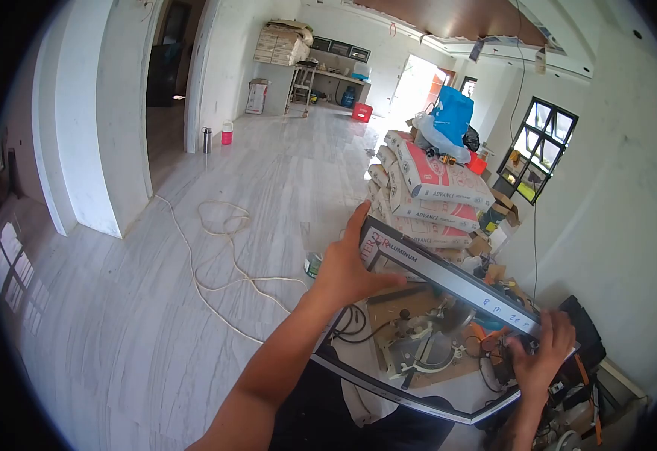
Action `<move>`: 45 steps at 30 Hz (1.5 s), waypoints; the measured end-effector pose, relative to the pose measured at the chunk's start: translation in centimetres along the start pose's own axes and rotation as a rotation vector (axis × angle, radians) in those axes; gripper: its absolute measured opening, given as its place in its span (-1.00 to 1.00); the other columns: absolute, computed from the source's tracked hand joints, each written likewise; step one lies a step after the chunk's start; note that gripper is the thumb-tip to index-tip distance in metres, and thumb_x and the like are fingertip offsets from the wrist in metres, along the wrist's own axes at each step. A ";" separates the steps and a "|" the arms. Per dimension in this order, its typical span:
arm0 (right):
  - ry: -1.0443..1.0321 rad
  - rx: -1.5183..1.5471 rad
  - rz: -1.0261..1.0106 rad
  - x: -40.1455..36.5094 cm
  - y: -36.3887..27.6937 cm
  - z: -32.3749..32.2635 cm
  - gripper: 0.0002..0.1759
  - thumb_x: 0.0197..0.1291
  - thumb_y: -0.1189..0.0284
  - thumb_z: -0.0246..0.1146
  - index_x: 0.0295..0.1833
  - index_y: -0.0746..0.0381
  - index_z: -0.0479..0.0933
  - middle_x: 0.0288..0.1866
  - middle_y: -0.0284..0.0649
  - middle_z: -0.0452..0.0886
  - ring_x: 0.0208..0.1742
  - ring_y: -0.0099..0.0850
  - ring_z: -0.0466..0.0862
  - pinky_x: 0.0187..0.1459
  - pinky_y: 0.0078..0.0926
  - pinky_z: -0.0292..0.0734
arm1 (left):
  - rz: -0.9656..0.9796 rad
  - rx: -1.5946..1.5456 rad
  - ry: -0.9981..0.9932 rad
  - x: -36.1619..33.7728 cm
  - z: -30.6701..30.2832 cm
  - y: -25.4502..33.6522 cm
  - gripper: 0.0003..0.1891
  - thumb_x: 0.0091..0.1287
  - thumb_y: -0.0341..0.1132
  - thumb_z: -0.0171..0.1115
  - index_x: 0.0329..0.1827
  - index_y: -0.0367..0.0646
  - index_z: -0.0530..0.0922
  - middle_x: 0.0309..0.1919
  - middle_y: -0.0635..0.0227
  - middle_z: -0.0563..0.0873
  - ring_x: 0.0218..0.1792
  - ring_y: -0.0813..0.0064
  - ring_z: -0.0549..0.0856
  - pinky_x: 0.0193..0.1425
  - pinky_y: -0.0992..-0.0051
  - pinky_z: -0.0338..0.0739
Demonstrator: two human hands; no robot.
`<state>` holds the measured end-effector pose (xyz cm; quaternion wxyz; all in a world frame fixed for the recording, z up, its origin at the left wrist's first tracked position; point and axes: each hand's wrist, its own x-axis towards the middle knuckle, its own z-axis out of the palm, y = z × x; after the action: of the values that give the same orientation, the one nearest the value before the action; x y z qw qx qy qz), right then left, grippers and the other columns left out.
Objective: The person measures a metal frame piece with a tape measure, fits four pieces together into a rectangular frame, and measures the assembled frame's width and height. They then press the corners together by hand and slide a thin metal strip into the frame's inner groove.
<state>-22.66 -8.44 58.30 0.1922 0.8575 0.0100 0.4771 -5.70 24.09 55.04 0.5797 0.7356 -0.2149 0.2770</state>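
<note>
A dark-edged aluminum frame with a see-through pane [449,282] is held up in front of my body, tilted down to the right. Printed lettering and handwritten marks show on its upper bar. My left hand [351,263] grips the upper left corner, thumb along the bar and index finger pointing up. At the upper right corner, my right hand [543,349] is closed round the frame. Through the pane a miter saw [426,346] shows on a brown board, with a black cable beside it. The lower bar lies above my legs.
Stacked cement bags [433,180] stand ahead, topped by a blue bag [452,116]. A pale cord [230,278] loops across the tiled floor [118,331] at left. Tools and a black case [584,323] crowd the right wall. A tumbler [206,140] stands near the doorway.
</note>
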 end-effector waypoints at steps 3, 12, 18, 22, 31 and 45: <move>-0.130 0.160 -0.011 0.6 1.1 1.7 -0.20 -0.08 0.04 0.49 0.24 0.24 0.44 0.04 -0.09 0.56 0.06 -0.05 0.54 0.13 0.00 0.35 | -0.027 0.037 -0.027 0.2 0.2 -0.7 0.01 0.02 -0.38 0.48 0.53 -0.13 0.03 -0.26 -0.06 0.71 -0.20 -0.08 0.74 -0.07 0.22 0.62; -0.036 0.055 -0.140 0.4 1.3 3.4 -0.17 -0.16 0.36 0.51 0.32 0.28 0.40 -0.03 -0.04 0.55 -0.01 -0.04 0.55 0.05 -0.06 0.37 | -0.039 0.103 -0.060 0.0 0.1 -1.7 -0.09 0.08 -0.54 0.23 0.54 -0.05 0.00 -0.45 0.00 0.65 -0.37 -0.13 0.69 -0.24 0.17 0.58; -0.065 0.044 -0.104 0.1 1.1 3.6 -0.19 0.00 0.27 0.43 0.38 0.24 0.33 0.00 -0.05 0.51 0.00 -0.03 0.49 0.08 0.01 0.33 | -0.030 0.093 -0.076 0.1 0.5 -2.3 -0.09 0.08 -0.53 0.23 0.54 -0.06 -0.01 -0.42 -0.02 0.66 -0.35 -0.12 0.70 -0.23 0.18 0.59; -0.076 0.078 -0.100 0.3 0.8 3.8 -0.19 -0.07 0.34 0.46 0.36 0.24 0.35 0.00 -0.05 0.51 0.01 -0.02 0.50 0.09 0.01 0.34 | -0.016 0.132 -0.097 0.3 0.4 -2.4 -0.03 0.10 -0.47 0.30 0.56 -0.09 -0.07 -0.34 -0.11 0.68 -0.31 -0.12 0.71 -0.17 0.17 0.60; -0.246 0.074 -0.033 -0.7 2.0 7.2 -0.25 0.07 0.26 0.39 0.38 0.24 0.35 -0.05 -0.02 0.56 -0.01 0.02 0.58 0.03 -0.02 0.40 | -0.165 0.022 -0.489 -10.8 -2.0 -13.2 -0.13 0.16 -0.11 0.45 0.50 -0.16 0.21 0.05 -0.05 0.65 0.08 0.00 0.64 0.20 0.25 0.50; -0.238 0.413 0.171 -4.1 2.0 8.2 -0.35 0.28 0.18 0.23 0.33 0.41 0.36 -0.10 0.17 0.54 -0.13 0.18 0.61 -0.15 -0.03 0.50 | -0.073 -1.408 0.129 -11.0 -2.3 -8.4 -0.44 0.38 -0.06 0.15 0.32 -0.25 0.39 0.42 0.07 0.36 0.37 0.02 0.42 0.41 0.05 0.36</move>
<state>-18.47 -13.71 51.71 -0.0283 0.9265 0.0118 0.3751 -9.00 28.24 42.01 0.9381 0.1746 -0.2834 0.0957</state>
